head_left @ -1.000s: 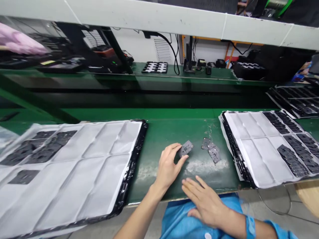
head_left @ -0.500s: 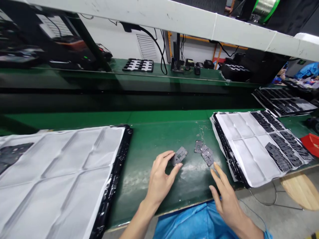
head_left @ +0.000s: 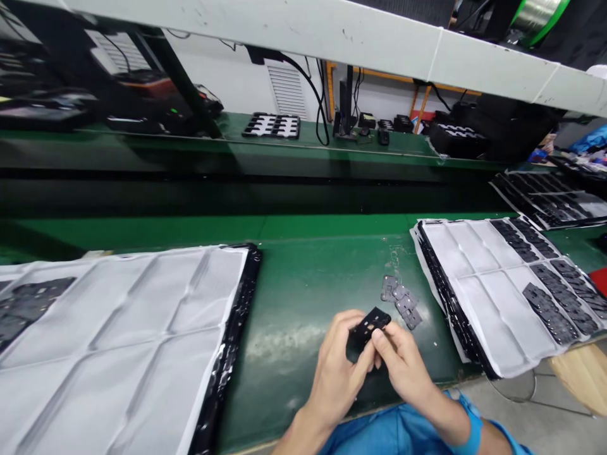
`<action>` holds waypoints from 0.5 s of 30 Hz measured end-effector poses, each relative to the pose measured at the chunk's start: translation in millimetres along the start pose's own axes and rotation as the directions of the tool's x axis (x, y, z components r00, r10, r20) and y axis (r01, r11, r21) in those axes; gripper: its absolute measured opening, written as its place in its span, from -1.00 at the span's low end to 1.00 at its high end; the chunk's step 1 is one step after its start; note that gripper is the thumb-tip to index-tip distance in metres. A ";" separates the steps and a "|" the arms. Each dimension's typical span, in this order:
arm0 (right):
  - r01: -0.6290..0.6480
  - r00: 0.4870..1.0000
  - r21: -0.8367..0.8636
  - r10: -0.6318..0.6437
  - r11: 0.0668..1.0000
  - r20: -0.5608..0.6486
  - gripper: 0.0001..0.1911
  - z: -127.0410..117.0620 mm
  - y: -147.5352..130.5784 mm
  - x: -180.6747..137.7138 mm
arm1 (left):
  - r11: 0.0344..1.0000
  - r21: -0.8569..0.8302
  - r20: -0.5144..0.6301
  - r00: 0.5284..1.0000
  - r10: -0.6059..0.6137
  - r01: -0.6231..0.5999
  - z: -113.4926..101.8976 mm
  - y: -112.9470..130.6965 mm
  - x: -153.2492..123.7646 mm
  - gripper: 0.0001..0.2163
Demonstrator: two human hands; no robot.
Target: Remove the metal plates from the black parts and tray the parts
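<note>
A thin dark plate with cutouts (head_left: 374, 321) is held up between both hands, tilted above the green bench. My left hand (head_left: 339, 360) grips its left side with thumb and fingers. On its right side, my right hand (head_left: 403, 360) pinches the edge, thumb on the near face. Just beyond the right fingers, several similar grey plates (head_left: 408, 308) lie loosely overlapped on the bench. The fingertips behind the held plate are partly hidden.
White-lined trays (head_left: 156, 341) are stacked at left, with dark plates in one compartment. Another tray stack (head_left: 478, 265) stands at right, holding rows of dark plates. A wooden stool (head_left: 583, 379) is at the lower right. A shelf beam (head_left: 303, 38) crosses overhead.
The left hand has lifted the plate off the bench and turned it up. My right hand has moved left from beside the loose plates and taken hold of it too.
</note>
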State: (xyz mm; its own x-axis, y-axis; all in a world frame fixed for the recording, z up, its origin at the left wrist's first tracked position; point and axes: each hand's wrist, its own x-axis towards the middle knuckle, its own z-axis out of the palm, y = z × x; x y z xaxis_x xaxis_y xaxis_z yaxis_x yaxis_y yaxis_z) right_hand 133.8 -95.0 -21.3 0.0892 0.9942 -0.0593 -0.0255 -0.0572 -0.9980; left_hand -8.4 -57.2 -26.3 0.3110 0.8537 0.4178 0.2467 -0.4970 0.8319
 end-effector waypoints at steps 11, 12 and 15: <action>0.256 0.963 -0.532 -0.163 0.807 0.217 -0.68 -18.0 -44.9 25.2 | 0.899 -0.254 0.237 0.924 -0.301 0.358 -41.2 -0.4 39.5 -0.72; 0.259 0.962 -0.510 -0.176 0.820 0.207 -0.70 -18.0 -46.0 25.9 | 0.875 -0.288 0.252 0.912 -0.323 0.389 -39.8 -1.1 40.7 -0.68; 0.235 0.970 -0.400 -0.188 0.886 0.153 -0.81 -14.9 -41.9 25.0 | 0.771 -0.406 0.294 0.869 -0.398 0.491 -32.4 -2.6 40.1 -0.62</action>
State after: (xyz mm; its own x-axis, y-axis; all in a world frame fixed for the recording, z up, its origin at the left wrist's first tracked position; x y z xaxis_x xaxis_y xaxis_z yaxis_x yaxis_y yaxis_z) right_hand 151.9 -69.1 18.7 -0.0611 0.9892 0.1332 0.3965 0.1465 -0.9062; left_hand -26.3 -16.7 0.0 0.4421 0.8938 -0.0755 -0.0299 0.0988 0.9947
